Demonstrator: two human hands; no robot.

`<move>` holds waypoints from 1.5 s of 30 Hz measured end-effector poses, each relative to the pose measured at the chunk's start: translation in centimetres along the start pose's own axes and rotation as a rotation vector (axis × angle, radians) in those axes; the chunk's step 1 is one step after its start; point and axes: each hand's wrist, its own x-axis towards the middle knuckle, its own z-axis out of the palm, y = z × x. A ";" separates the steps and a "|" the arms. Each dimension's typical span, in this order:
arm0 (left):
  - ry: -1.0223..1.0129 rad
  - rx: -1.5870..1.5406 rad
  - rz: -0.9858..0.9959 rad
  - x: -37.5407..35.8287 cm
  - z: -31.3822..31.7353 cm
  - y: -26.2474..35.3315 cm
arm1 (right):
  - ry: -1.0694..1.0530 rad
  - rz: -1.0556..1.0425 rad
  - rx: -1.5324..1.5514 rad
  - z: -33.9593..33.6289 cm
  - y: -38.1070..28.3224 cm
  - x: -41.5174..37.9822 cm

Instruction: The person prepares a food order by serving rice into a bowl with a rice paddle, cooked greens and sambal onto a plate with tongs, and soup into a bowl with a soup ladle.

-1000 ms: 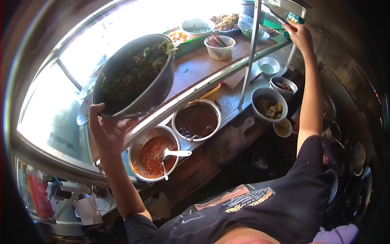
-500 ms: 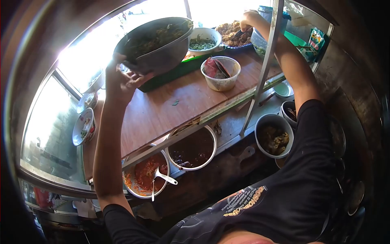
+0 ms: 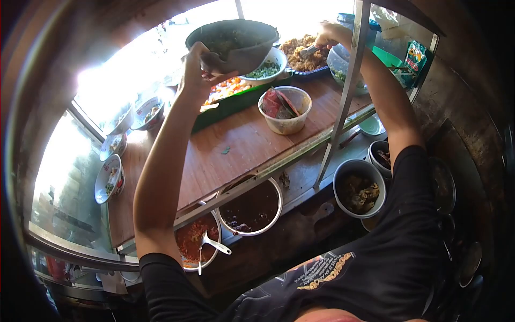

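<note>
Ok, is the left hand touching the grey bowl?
Touching. In the head view, the left hand holds up the grey bowl, thumb against its side.

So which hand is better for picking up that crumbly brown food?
Probably the right hand: it holds a utensil at the crumbly brown food. The left hand is busy holding up the dark bowl, so it seems less free.

L hand (image 3: 199,72) hides pt. of grey bowl (image 3: 252,58).
</note>
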 end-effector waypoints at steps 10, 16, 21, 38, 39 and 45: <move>0.437 -0.261 -0.561 3.9 5.9 0.6 | 0.190 -0.281 0.321 -2.4 4.7 -1.6; 0.428 -0.265 -0.495 5.6 7.6 -1.6 | 0.315 -0.157 0.197 -5.3 3.8 -2.9; 0.449 -0.314 -0.442 7.1 8.1 -3.3 | 0.258 -0.253 0.375 -6.9 -0.9 -7.3; 0.490 -0.376 -0.462 6.2 7.2 -1.5 | 0.112 -0.339 0.360 -5.5 -3.5 -6.0; 0.461 -0.413 -0.442 6.3 6.8 -1.8 | 0.160 -0.320 0.318 -5.7 -4.0 -6.3; 0.491 -0.501 -0.423 6.3 4.7 -3.2 | 0.222 -0.529 0.359 -4.6 -3.4 -4.4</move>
